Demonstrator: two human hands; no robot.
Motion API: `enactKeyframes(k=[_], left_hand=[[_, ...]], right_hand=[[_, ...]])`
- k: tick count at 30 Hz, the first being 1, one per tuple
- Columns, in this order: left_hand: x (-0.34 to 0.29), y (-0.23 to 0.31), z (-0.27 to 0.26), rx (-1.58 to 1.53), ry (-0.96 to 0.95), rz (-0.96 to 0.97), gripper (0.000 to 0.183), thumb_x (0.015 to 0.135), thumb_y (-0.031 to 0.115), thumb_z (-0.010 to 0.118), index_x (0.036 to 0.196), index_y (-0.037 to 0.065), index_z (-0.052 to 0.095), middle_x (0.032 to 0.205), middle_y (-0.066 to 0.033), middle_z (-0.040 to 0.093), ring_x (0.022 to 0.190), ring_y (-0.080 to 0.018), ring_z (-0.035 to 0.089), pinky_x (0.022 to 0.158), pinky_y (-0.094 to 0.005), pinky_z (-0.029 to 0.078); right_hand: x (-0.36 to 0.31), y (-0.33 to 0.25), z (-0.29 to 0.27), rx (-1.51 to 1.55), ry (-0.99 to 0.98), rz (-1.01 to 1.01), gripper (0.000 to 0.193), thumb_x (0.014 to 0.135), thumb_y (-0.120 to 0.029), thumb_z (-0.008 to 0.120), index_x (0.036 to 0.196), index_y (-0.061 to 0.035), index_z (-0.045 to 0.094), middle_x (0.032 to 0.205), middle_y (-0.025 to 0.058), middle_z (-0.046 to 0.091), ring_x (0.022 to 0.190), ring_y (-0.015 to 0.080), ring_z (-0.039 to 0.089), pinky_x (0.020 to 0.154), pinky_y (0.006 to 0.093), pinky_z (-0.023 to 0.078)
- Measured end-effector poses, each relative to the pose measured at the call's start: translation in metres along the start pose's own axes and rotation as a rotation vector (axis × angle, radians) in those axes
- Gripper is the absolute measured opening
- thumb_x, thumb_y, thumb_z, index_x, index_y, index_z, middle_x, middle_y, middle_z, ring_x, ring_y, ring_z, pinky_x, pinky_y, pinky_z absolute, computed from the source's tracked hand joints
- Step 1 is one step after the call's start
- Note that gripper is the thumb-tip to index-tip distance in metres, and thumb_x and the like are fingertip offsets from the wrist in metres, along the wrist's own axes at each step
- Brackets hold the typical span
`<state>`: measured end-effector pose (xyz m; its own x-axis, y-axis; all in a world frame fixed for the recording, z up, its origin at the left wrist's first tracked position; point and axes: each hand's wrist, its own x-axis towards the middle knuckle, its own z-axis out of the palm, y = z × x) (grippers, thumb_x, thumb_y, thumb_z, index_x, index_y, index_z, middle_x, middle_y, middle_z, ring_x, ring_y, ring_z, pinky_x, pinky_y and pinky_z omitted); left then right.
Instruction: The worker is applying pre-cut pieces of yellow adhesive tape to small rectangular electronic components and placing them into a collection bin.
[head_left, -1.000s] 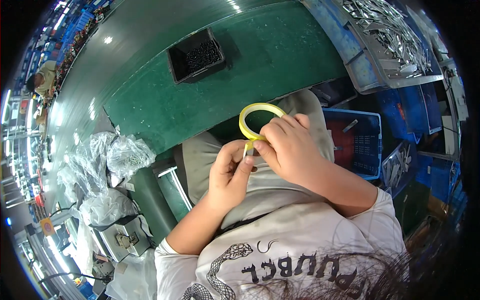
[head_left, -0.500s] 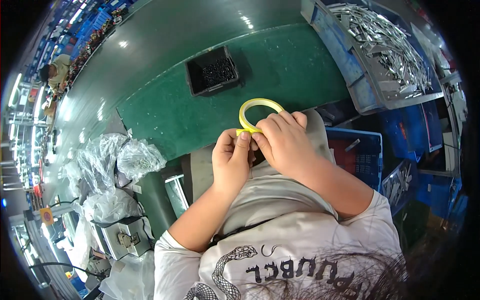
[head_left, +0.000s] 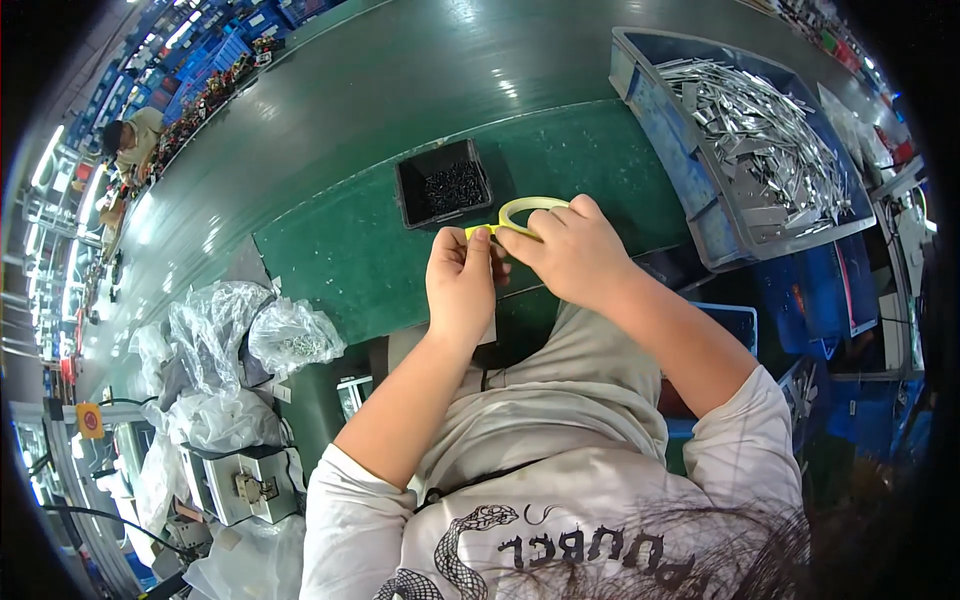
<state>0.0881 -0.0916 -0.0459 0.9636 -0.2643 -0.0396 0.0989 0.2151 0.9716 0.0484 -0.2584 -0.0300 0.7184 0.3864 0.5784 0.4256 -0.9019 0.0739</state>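
The left hand [head_left: 460, 290] pinches the tape end [head_left: 482, 231] between thumb and fingers. Just right of that pinch, the right hand [head_left: 575, 250] grasps the roll [head_left: 535, 203], whose yellow ring shows beyond its fingers; a short stretch of tape links the two grips. Behind the grip spreads the green table [head_left: 350, 225]. Just beyond the grip and slightly left, a black bin [head_left: 415, 172] holds small black bits [head_left: 455, 187]. Well right of the grip and beyond, a crate [head_left: 690, 180] holds a heap of metal strips [head_left: 760, 130]. Well left of the grip, nearer the body, are clear bags [head_left: 300, 338]. Directly bodyward of the grip is the lap [head_left: 600, 350].
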Motion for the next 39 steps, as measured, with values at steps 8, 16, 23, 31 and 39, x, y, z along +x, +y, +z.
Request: enactKeyframes(k=[8,16,23,31,39], left_hand=[[0.023,0.002,0.008,0.077,0.079,-0.044,0.018,0.102,0.018,0.057,0.092,0.005,0.049,0.076,-0.0034,0.061,0.06,-0.0094,0.057,0.052,-0.0242,0.048],[0.066,0.042,0.007,0.398,0.042,-0.055,0.017,0.096,0.013,0.06,0.09,-0.001,0.053,0.076,-0.0113,0.067,0.063,-0.0164,0.066,0.058,-0.0288,0.054],[0.092,0.06,0.005,0.889,-0.032,0.064,0.024,0.088,0.022,0.061,0.088,-0.002,0.061,0.077,-0.0147,0.069,0.073,-0.0262,0.069,0.069,-0.0373,0.052],[0.111,0.029,-0.005,0.653,-0.061,-0.022,0.022,0.089,0.02,0.062,0.088,-0.002,0.061,0.077,-0.0119,0.068,0.068,-0.0203,0.067,0.065,-0.0341,0.052],[0.121,0.018,-0.007,0.804,-0.022,0.0,0.026,0.09,0.023,0.061,0.097,-0.002,0.063,0.081,-0.0126,0.07,0.074,-0.0241,0.068,0.071,-0.0352,0.053]], right_hand=[[0.011,0.022,0.003,-0.055,-0.012,-0.044,0.032,0.087,-0.018,0.058,0.116,-0.025,0.07,0.083,-0.0039,0.06,0.075,0.0129,0.06,0.071,0.034,0.037],[0.043,0.047,0.004,-0.089,-0.041,-0.058,0.032,0.086,-0.016,0.063,0.115,-0.0249,0.071,0.087,-0.0016,0.064,0.081,0.0166,0.065,0.075,0.0345,0.039],[0.057,0.062,0.006,-0.146,-0.208,-0.038,0.034,0.093,-0.015,0.056,0.12,-0.0306,0.07,0.083,0.0001,0.058,0.08,0.0181,0.062,0.077,0.0346,0.039],[0.049,0.063,0.027,-0.126,-0.237,0.011,0.036,0.095,-0.015,0.052,0.122,-0.031,0.069,0.082,0.0007,0.057,0.08,0.0186,0.062,0.078,0.0349,0.039],[0.048,0.066,0.037,-0.151,-0.195,0.011,0.038,0.095,-0.015,0.051,0.123,-0.0316,0.069,0.083,0.0003,0.057,0.079,0.0176,0.061,0.077,0.0341,0.038]])
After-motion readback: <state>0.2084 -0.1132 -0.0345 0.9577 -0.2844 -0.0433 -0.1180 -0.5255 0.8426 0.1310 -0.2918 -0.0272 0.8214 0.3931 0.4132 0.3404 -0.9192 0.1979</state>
